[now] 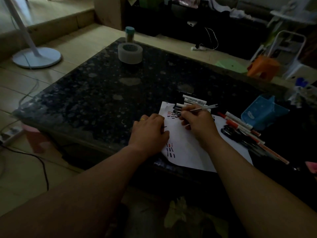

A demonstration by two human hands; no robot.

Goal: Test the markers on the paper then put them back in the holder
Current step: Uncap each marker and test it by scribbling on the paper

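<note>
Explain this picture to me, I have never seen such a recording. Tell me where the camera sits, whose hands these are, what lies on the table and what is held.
There is no machine here: a person works with bare hands, and one camera worn on their head looks forward and down. The left hand rests on the left edge of the white paper, which lies on the dark speckled table. The right hand grips a thin pen, its tip down by the short test strokes near the paper's far edge. More markers lie just beyond the paper, other pens to its right beside a blue holder. Farther back stand a roll of tape and a small jar.
</note>
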